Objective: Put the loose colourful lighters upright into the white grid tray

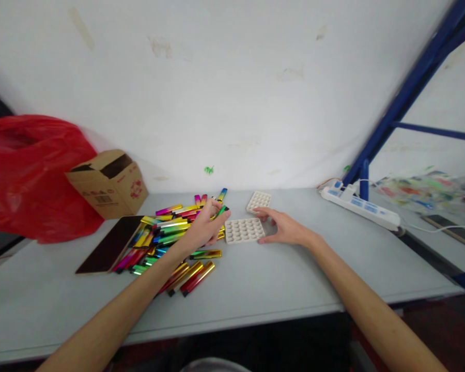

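My left hand (206,223) is closed on a small green tube with a black end (222,211), just above the left end of a white tray with rows of round holes (243,230). My right hand (281,227) has its thumb and fingers apart at the tray's right edge, with nothing between them. A second white tray (259,202) lies tilted behind, near my right fingertips. Under and left of my left hand spreads a pile of shiny multicoloured tubes (170,232), partly hidden by my forearm.
A dark flat panel (108,248) lies left of the pile. Behind it stand an open cardboard box (112,186) and a red plastic bag (34,175). At the right are a white power strip (360,206), a blue metal frame (395,98) and a blurred heap of small bags (430,191).
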The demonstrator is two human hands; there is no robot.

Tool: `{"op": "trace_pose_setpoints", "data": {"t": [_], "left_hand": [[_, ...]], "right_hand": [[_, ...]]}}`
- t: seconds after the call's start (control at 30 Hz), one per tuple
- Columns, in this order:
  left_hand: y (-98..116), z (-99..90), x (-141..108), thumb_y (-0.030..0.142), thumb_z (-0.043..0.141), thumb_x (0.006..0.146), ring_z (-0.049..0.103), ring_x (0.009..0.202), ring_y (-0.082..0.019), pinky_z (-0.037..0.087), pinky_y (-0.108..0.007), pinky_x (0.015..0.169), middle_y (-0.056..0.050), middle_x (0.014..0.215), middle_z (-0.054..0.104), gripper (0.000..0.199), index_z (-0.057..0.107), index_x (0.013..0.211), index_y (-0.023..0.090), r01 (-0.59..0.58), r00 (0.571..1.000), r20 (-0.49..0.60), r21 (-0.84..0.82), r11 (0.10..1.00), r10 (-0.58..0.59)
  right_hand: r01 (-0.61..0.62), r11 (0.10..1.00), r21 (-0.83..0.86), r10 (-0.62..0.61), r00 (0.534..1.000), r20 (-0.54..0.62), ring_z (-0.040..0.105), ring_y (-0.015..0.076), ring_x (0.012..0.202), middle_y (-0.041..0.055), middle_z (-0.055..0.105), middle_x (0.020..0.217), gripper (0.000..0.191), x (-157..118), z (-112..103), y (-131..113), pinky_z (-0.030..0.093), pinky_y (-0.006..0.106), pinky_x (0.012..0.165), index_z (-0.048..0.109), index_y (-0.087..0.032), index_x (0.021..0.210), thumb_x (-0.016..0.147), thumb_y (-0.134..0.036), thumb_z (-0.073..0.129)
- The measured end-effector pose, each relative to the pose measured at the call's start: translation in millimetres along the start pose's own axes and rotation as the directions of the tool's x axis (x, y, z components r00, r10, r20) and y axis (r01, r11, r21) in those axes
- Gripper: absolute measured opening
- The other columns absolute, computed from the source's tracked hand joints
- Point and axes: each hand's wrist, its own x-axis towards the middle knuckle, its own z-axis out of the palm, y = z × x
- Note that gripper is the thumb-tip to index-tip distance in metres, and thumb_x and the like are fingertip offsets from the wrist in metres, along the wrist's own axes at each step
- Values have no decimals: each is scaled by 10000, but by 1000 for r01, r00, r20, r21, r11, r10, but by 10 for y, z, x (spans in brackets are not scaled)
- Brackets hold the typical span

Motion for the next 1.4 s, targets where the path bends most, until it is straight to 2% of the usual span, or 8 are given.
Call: {"op": "trace_pose_setpoints", "data": {"t": [0.1,0.2,0.37,0.5,0.67,0.93,1.17,1.4], "left_hand": [[-31,21,86,556,668,860,409,329,-69,403,-203,350,130,572,460,403,442,972,242,-77,997,-3,-35,996,77],[-31,68,233,601,591,892,613,558,-134,545,-268,564,28,649,592,419,574,884,182,-158,987,-6,30,987,158],[33,241,514,572,578,894,651,915,-199,537,-263,734,-68,935,727,443,729,866,157,-286,947,-77,250,925,313],[-22,387,664,475,622,891,677,867,-197,543,-284,787,-60,891,752,353,736,901,141,-328,941,5,243,913,337],[-133,426,692,393,668,881,728,996,-237,567,-327,908,-98,1023,784,287,733,1009,144,-343,939,98,188,920,329],[-83,419,587,396,615,937,733,1038,-249,565,-353,950,-110,1135,777,331,727,1135,157,-369,929,153,332,868,337],[-8,478,574,340,607,929,710,1001,-243,530,-343,950,-76,1122,783,263,755,1084,187,-427,904,226,484,764,362],[-30,482,574,360,574,938,711,939,-235,535,-319,880,-91,1063,787,284,746,1052,166,-420,907,238,515,747,346]], "right_hand": [[-3,1000,31,4,1000,-10,643,289,1124,132,657,1303,889,-10,-7,38,509,453,987,473,-219,1448,701,-440,900],[18,998,67,-15,999,-43,637,271,1089,111,655,1238,750,-2,35,55,507,441,976,534,-207,1289,684,-449,904],[40,991,126,-26,993,-111,630,265,1086,83,660,1183,573,3,112,51,492,454,983,461,-243,989,688,-468,893],[39,991,125,-26,994,-104,626,273,1102,93,657,1204,573,-6,118,48,481,459,989,434,-249,962,688,-466,888],[49,987,150,-36,995,-88,607,283,1145,94,639,1228,594,-6,120,85,459,468,1019,415,-252,963,686,-479,889],[52,993,110,-39,992,-123,599,282,1093,76,642,1172,603,-4,134,117,459,448,971,397,-256,926,667,-465,900],[28,997,66,-19,991,-132,581,263,987,49,625,1068,595,-7,129,112,470,405,882,413,-253,921,666,-502,889],[28,998,56,-21,992,-123,574,261,985,45,617,1065,591,-13,128,121,471,406,890,419,-250,925,674,-506,889]]}}
